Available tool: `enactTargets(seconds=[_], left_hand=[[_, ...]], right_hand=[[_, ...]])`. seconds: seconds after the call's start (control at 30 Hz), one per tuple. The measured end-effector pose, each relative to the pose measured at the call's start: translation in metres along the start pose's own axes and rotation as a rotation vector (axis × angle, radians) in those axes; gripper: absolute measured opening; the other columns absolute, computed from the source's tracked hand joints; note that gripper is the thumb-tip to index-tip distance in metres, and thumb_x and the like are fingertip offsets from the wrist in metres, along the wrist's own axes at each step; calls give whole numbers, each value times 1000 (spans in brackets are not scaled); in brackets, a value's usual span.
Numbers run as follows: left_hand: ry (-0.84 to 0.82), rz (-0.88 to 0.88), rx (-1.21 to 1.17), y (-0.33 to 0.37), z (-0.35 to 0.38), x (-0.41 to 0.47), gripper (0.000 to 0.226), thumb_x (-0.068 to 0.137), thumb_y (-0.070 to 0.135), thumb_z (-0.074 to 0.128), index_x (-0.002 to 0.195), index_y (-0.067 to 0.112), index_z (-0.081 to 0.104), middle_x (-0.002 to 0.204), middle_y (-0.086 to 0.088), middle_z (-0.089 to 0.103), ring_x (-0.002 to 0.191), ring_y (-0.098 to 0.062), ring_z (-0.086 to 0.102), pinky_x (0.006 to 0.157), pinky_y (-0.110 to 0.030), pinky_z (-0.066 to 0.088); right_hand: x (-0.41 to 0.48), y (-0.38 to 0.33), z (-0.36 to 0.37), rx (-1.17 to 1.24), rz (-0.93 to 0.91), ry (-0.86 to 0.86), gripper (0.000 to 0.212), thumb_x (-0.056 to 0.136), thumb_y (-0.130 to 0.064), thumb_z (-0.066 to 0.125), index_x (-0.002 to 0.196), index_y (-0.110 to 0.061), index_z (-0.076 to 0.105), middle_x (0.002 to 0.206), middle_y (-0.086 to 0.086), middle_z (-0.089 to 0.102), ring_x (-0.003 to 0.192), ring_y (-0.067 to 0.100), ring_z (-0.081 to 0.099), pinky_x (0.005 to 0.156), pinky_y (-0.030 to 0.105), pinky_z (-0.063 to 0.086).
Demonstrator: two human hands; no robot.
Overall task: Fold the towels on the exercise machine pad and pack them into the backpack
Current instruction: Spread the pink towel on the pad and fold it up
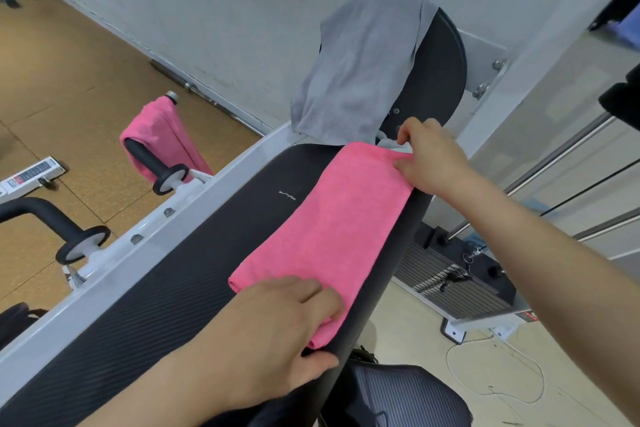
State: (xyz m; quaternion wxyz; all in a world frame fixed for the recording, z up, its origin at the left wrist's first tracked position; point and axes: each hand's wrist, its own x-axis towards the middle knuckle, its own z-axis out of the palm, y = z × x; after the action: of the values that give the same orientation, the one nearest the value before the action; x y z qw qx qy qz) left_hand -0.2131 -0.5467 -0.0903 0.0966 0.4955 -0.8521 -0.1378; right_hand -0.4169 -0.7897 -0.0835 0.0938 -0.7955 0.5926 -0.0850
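**Entry: pink towel, mid-fold on the machine pad**

Item 1. Pink towel (329, 236): lies as a long doubled strip on the black pad (166, 291), running up its right side, the right margin close to the pad's edge. Surface looks flat, with few wrinkles.

Item 2. Left hand (277, 333): fingers straight and spread, pressing the near end of the strip flat. The thumb lies along the pad's edge. It grips nothing.

Item 3. Right hand (429, 159): fingers curled, pinching the far end of the strip at its corner. A scrap of white shows beneath it, identity not clear.

Item 4. Grey towel (356, 69): draped unfolded over the upper backrest, its lower hem just beyond the pink strip.

Item 5. Second pink towel (162, 139): hung over a handle bar on the left, well apart from the pad, unfolded.

Item 6. Backpack (398, 395): judged to be the dark mesh-panelled bag below the pad's near edge. Whether it is open cannot be told.

Step in hand, by judgement: lengthwise fold done, strip being tensioned and squared. One of three towels is part-folded and none packed, so the task is early.

Next move calls for: carrying the pinched far end over to meet the near end while the left hand anchors it, keeping the edges aligned so the cloth does not slide off the pad's curved right side
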Motion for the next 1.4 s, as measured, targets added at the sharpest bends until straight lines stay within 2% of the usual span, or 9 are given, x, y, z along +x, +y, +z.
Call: enactTargets(seconds=[0.1,0.23,0.43,0.67,0.73,0.87,1.07,1.2,1.4], left_hand=[[118,-44,-27,5,11,0,29,77,52,58,95,30,51,92,13,52,76,-9,51,65,-26,46],[139,-27,-10,-2,11,0,41,81,49,59,115,27,56,111,10,57,98,-15,57,79,-34,50],[128,18,-11,-9,13,-5,48,77,25,53,124,21,51,115,5,60,102,-17,59,86,-31,50],[27,-246,-398,-45,-1,-23,69,64,19,55,131,36,47,143,21,34,136,4,27,110,-22,29],[0,-406,-585,-60,-5,-27,53,73,20,53,123,41,53,137,21,43,129,6,36,107,-22,35],[104,-618,-903,-73,1,-20,23,95,20,59,108,39,62,91,4,64,78,-3,59,75,-28,49],[113,-609,-1165,-77,3,-25,35,74,1,68,97,26,69,77,0,62,72,-14,60,68,-27,49],[107,-550,-1017,-81,8,-37,35,68,3,66,92,28,72,91,-17,64,74,-20,57,72,-33,48],[185,-178,-40,-81,19,-51,32,84,18,57,112,31,65,99,4,56,86,-13,55,71,-29,49]], right_hand=[[-13,-11,1,-287,-269,183,13,81,-6,57,93,-9,58,102,10,50,92,31,46,69,41,44],[-32,-21,4,-195,-521,-39,23,87,-33,50,94,-14,62,96,3,54,89,25,52,71,42,49],[-52,-19,16,-101,-442,-159,40,90,-48,40,103,-18,64,102,2,57,96,28,55,86,45,47],[-123,-69,1,30,-597,-402,77,83,-78,30,138,-28,49,146,-5,41,136,11,34,114,34,26],[-152,-78,6,-25,-701,-396,83,81,-83,32,140,-27,46,146,-4,42,136,13,35,115,31,24],[-182,-84,25,-124,-777,-232,67,85,-72,42,133,-25,51,130,-2,54,123,16,48,114,36,30],[-186,-85,34,-53,-750,-112,48,91,-54,47,130,-27,53,124,-7,57,114,13,55,108,34,31],[-190,-90,37,-90,-817,-45,32,91,-43,47,110,-24,64,115,-3,62,107,17,61,106,37,42],[-192,-91,33,-134,-812,-71,26,92,-35,45,108,-20,60,102,1,54,88,21,55,101,37,46]])
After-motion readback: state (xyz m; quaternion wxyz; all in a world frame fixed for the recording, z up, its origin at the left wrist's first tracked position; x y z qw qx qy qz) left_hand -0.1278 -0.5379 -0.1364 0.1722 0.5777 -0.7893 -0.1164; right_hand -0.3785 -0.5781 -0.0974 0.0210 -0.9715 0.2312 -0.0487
